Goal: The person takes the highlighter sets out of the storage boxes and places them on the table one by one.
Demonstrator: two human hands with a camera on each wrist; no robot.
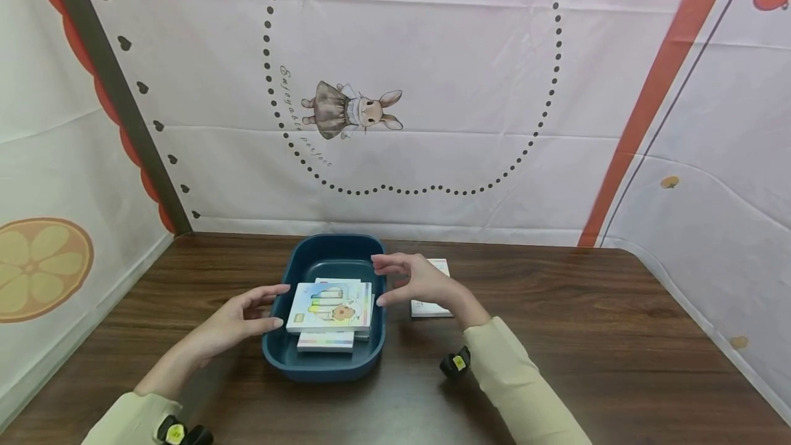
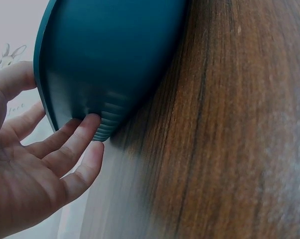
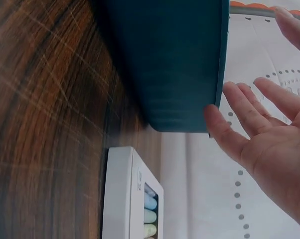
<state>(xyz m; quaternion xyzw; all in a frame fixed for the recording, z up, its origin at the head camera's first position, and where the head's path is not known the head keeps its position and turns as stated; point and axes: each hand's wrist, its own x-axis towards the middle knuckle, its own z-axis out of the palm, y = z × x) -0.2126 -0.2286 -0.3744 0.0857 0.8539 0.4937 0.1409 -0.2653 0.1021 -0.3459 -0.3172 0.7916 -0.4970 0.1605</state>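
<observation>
A dark blue plastic bin (image 1: 324,373) stands on the table, holding a small stack of flat white boxes. The top box (image 1: 305,307) has a picture of marker pens and a cartoon animal on its lid; another box (image 1: 325,343) sticks out below it. My left hand (image 1: 235,321) is at the bin's left side, fingers spread and loosely bent along the outer wall (image 2: 110,50). Over the right rim hovers my right hand (image 1: 423,282), fingers apart and nothing between them. Its fingertips are close to the rim in the right wrist view.
Right of the bin, partly behind my right hand, lies another white box (image 1: 428,310); its window shows pastel-coloured rounded pens (image 3: 150,216). The brown wooden table (image 1: 587,335) meets a white printed cloth (image 1: 482,156) at the back and sides.
</observation>
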